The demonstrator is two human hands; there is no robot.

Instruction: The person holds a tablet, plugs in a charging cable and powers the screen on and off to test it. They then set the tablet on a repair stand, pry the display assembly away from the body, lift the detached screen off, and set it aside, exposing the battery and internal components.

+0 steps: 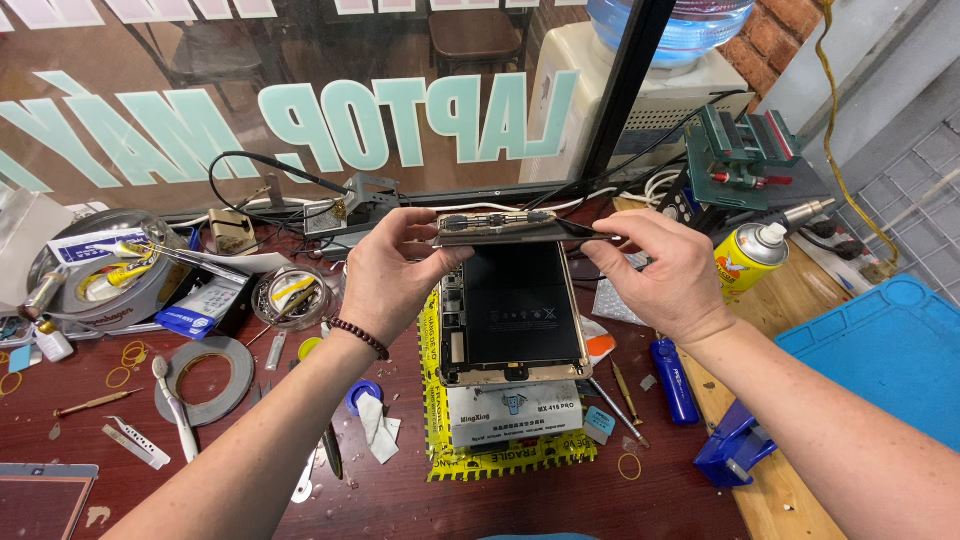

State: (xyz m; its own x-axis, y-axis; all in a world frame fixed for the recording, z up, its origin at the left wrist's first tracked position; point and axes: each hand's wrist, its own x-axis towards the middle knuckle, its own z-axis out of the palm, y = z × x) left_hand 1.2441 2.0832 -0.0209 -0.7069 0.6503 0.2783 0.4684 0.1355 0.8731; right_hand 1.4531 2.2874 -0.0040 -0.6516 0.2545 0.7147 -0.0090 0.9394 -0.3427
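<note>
Centre frame: opened tablet (515, 310), back half propped on a grey box (512, 418) over a yellow-taped packet (505, 455). Lifted screen panel (500, 228) pinched at its top edge, left hand (390, 270) closed on the left end, right hand (665, 270) closed on the right end. Left of the tablet: small round dish (290, 297) holding scraps and small parts. Upper left: round tin (105, 270) filled with tubes and tools. Right: yellow spray can (745, 258), blue mat (890, 350).
</note>
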